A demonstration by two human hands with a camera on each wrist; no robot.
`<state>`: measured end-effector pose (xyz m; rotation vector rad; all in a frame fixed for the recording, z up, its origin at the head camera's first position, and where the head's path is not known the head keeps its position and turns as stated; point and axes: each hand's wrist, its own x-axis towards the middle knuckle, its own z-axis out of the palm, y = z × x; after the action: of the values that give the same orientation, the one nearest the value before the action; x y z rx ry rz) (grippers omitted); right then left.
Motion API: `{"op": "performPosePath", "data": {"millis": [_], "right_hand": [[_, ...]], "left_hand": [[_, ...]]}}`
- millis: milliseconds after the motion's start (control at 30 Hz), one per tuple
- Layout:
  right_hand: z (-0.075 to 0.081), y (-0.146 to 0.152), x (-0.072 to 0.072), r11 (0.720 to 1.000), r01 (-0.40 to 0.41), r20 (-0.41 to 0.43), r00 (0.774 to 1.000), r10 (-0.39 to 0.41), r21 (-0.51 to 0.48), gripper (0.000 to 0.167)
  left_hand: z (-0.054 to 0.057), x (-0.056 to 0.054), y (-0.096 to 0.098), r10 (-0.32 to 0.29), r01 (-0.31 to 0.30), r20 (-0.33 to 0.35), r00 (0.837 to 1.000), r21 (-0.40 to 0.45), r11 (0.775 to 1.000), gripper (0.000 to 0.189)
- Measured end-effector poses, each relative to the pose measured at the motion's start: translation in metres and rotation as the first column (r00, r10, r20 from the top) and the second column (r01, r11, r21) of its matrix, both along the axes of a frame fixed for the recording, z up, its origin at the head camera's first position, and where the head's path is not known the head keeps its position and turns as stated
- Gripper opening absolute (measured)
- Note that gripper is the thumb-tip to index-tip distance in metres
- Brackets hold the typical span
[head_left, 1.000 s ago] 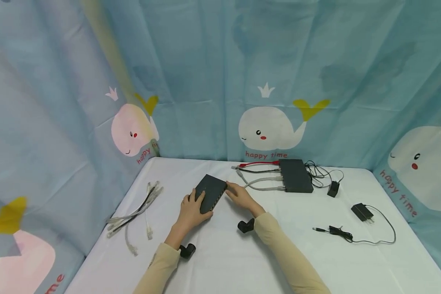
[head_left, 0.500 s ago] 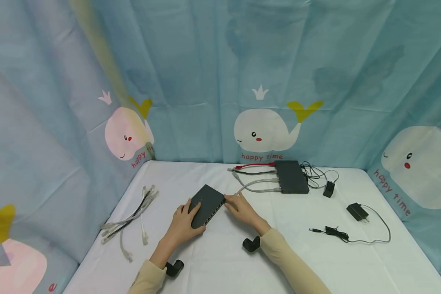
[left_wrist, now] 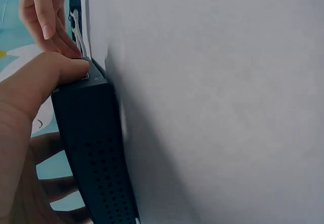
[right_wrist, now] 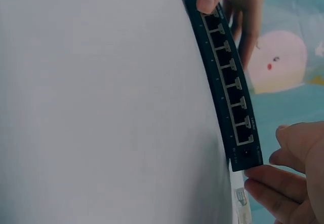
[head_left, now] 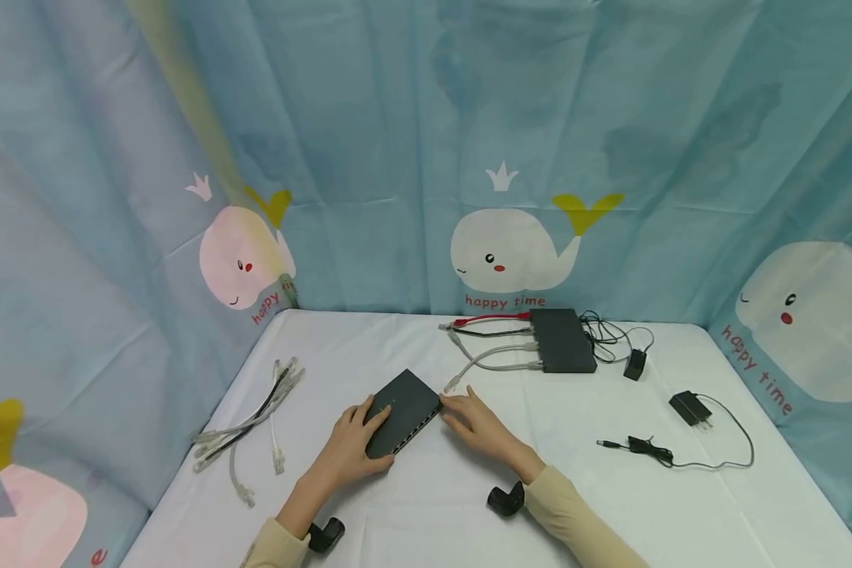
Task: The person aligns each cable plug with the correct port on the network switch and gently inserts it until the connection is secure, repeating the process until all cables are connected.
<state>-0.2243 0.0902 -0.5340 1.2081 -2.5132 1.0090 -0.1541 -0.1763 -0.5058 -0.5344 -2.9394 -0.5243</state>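
Observation:
A small black network switch (head_left: pixel 406 406) lies turned at an angle near the middle of the white table. My left hand (head_left: pixel 351 442) grips its left part, fingers spread over the top and thumb on the port side. In the right wrist view a row of Ethernet ports (right_wrist: pixel 230 77) shows along that side, with the left thumb over the far end. My right hand (head_left: pixel 479 426) touches the switch's right corner with its fingertips, the thumb apart from it. Vent holes (left_wrist: pixel 104 173) mark the end wall in the left wrist view.
At the back right, another black switch (head_left: pixel 564 341) has red, black and grey cables (head_left: pixel 493 359) plugged in. A bundle of network cables (head_left: pixel 255 422) lies at left. A power adapter (head_left: pixel 690 409) with its cord lies at right, a smaller black adapter (head_left: pixel 635 364) behind it.
Both hands have drawn the switch towards the near edge of the table. The left grip and the right fingertips' touch at the corner stay the same. The head view has shifted slightly.

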Motion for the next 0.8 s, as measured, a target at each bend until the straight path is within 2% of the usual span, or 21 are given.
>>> {"op": "performPosePath", "data": {"millis": [133, 367, 500, 800], "right_hand": [[-0.002, 0.009, 0.006, 1.000, -0.002, -0.015, 1.000, 0.001, -0.032, 0.039], [-0.004, 0.028, 0.012, 0.997, -0.043, 0.014, 0.999, 0.044, -0.058, 0.039], [-0.003, 0.039, 0.015, 0.995, -0.056, 0.064, 0.996, 0.061, -0.083, 0.037], [0.002, 0.059, 0.020, 0.995, -0.021, 0.152, 0.988, 0.036, -0.100, 0.033]], "left_hand": [[0.002, 0.001, 0.000, -0.061, 0.061, 0.003, 0.998, -0.006, 0.998, 0.075], [0.001, 0.001, 0.004, -0.155, 0.155, 0.024, 0.988, -0.019, 0.988, 0.074], [0.000, 0.000, 0.008, -0.203, 0.204, 0.030, 0.979, -0.025, 0.979, 0.073], [0.003, -0.001, 0.021, -0.289, 0.292, 0.072, 0.955, -0.032, 0.956, 0.073]]}}
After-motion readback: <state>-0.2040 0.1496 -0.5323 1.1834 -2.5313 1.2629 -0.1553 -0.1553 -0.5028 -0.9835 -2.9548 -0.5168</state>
